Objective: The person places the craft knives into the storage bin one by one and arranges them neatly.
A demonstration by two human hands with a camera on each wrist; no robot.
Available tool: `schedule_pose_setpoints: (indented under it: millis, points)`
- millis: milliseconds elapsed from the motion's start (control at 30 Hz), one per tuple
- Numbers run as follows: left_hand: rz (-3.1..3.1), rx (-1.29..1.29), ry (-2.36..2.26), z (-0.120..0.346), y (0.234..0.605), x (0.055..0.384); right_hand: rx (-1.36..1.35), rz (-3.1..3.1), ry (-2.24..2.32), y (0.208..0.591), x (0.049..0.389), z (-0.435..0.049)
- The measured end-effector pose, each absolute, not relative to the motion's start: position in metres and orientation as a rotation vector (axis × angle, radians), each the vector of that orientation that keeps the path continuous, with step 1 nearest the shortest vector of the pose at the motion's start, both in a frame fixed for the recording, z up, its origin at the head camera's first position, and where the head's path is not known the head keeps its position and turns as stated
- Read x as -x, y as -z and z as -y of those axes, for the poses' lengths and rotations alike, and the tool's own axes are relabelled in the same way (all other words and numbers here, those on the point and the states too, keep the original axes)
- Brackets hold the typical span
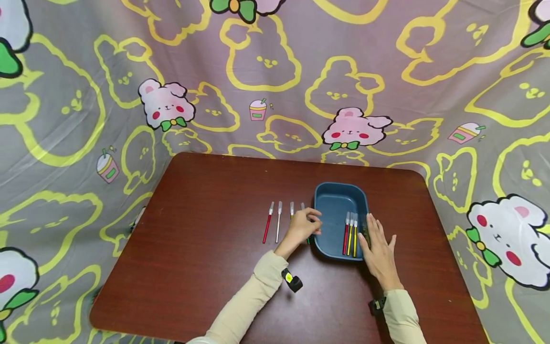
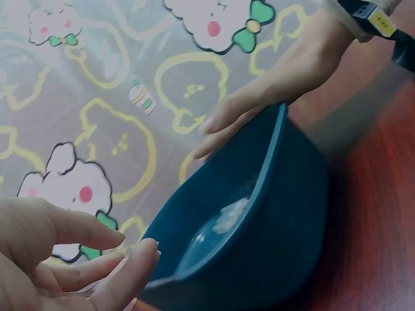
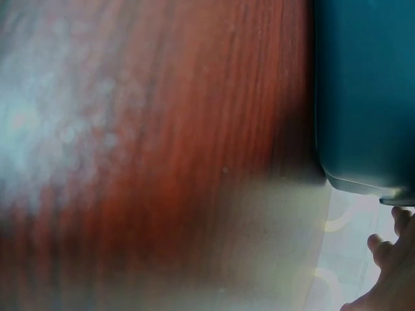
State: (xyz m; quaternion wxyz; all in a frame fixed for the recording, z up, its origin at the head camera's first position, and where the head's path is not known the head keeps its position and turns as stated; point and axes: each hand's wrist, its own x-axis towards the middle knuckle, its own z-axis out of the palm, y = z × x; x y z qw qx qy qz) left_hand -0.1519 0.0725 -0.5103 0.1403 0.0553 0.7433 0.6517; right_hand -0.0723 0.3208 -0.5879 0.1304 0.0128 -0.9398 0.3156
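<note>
A blue plastic bin [image 1: 331, 248] stands on the table between my hands. Inside, along its right wall, lie a red capped pen-style craft knife [image 1: 345, 236] and two yellow ones [image 1: 354, 237]. My left hand [image 1: 302, 223] hovers at the bin's left rim, fingers loosely bent; in the left wrist view nothing shows between thumb and fingers [image 2: 107, 236]. My right hand [image 1: 380, 253] lies with straight fingers against the bin's right side. Left of the bin are a red knife [image 1: 267, 227], a silver knife [image 1: 279, 224], and a yellow knife [image 1: 291, 209] and green knife [image 1: 307, 240], both partly covered by my left hand.
The brown wooden table [image 1: 193, 239] has rounded corners. A grey curtain [image 1: 279, 57] with cartoon rabbits surrounds its back and sides. Black straps with small devices [image 1: 292, 279] sit on both wrists.
</note>
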Motion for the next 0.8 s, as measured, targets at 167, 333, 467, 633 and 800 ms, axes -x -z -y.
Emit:
schedule_pose_setpoints:
  millis: [167, 333, 467, 633, 800]
  points:
    - [-2.101, -0.101, -1.957, -0.057, 0.511, 0.156, -0.042, 2.747, -0.916, 0.588, 0.073, -0.32]
    - [-2.119, -0.086, -1.982, -0.042, 0.513, 0.159, -0.033, 2.75, -0.906, 0.588, 0.073, -0.321]
    - [-2.139, -0.055, -1.984, -0.028, 0.515, 0.16, -0.035, 2.745, -0.906, 0.588, 0.072, -0.322]
    - [-2.146, 0.031, -2.059, -0.014, 0.524, 0.16, -0.032, 2.735, -0.909, 0.588, 0.072, -0.323]
    - [-2.137, 0.112, -2.119, 0.001, 0.527, 0.161, -0.034, 2.733, -0.911, 0.588, 0.073, -0.322]
